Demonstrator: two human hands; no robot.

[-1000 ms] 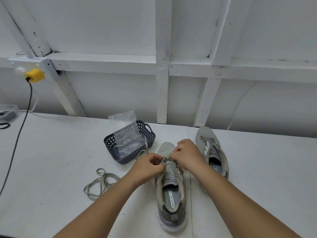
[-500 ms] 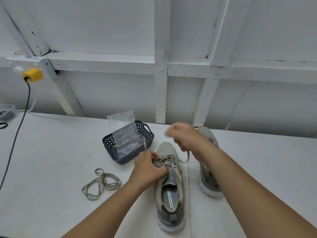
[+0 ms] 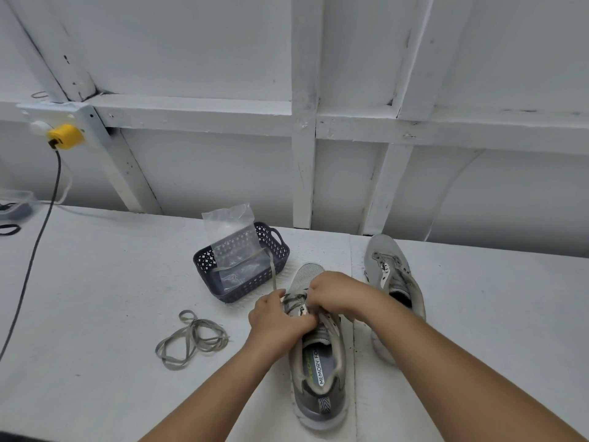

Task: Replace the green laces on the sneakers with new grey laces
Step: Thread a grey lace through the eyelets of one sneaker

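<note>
A grey sneaker (image 3: 318, 374) lies on the white table with its toe pointing away from me. My left hand (image 3: 277, 320) grips its left eyelet side and the lace there. My right hand (image 3: 338, 293) pinches the grey lace (image 3: 294, 299) over the front eyelets. One end of that lace (image 3: 272, 269) trails up toward the basket. A second grey sneaker (image 3: 393, 282) without a lace lies to the right, partly behind my right forearm. A loose heap of removed lace (image 3: 194, 339) lies on the table to the left.
A dark perforated basket (image 3: 207, 263) holding a clear plastic bag (image 3: 231, 237) stands just beyond the sneaker on the left. A black cable (image 3: 35, 250) runs down from a yellow plug (image 3: 65, 137) at far left. A white wall closes the table's back edge.
My right hand, raised above the far sneaker half a second ago, has come back down onto the front eyelets. My left hand stays on the near sneaker.
</note>
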